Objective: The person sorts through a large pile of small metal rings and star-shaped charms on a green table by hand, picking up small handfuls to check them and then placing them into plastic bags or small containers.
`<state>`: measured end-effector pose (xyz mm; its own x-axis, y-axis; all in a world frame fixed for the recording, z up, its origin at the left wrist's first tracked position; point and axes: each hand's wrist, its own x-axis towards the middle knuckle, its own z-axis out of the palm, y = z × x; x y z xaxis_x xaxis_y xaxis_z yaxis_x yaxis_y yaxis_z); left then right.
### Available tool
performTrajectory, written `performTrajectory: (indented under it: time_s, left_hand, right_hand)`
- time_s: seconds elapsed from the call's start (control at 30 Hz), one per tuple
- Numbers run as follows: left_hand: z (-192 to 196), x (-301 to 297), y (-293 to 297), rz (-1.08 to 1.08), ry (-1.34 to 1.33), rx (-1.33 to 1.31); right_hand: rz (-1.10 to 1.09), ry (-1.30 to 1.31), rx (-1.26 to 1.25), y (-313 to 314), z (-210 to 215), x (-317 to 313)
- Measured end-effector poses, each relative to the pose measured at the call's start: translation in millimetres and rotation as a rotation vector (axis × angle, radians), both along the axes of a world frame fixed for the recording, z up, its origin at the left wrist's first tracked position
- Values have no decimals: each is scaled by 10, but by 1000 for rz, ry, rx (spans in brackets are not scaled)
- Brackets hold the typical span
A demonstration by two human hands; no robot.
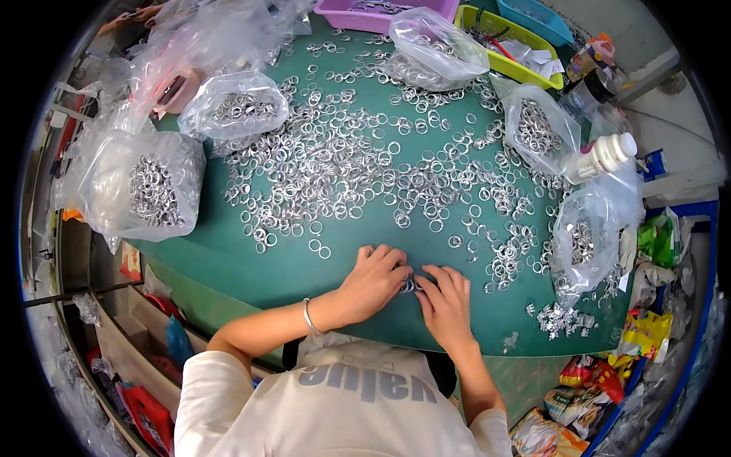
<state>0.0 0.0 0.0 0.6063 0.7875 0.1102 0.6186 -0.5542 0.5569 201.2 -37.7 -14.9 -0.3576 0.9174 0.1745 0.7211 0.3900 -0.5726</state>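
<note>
Near the table's front edge, a few small silver metal rings (408,286) lie between my two hands. My left hand (371,283), with a bracelet on its wrist, has its fingers curled down over the rings from the left. From the right, my right hand (448,303) bends its thumb and fingers in against the same rings. The fingers partly hide them, so their exact number is unclear. Beyond my hands, a wide spread of loose metal rings (327,171) covers the middle of the green table (304,286).
Clear plastic bags of rings stand at left (114,183), back left (259,87), back (426,27) and right (601,206). Purple (358,20), yellow-green (525,72) and blue bins (560,30) line the far edge. A white bottle (605,156) and small metal pieces (565,321) are at right.
</note>
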Motion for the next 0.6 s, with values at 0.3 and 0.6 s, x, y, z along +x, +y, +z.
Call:
performTrajectory:
  time_s: [0.3,0.6]
  left_hand:
    - [-20,-96,212,54,-194,-326]
    - [28,-97,494,-217,106,-186]
  right_hand:
    - [-54,72,-61,-220,96,-79]
    - [-23,181,-73,-175,69,-156]
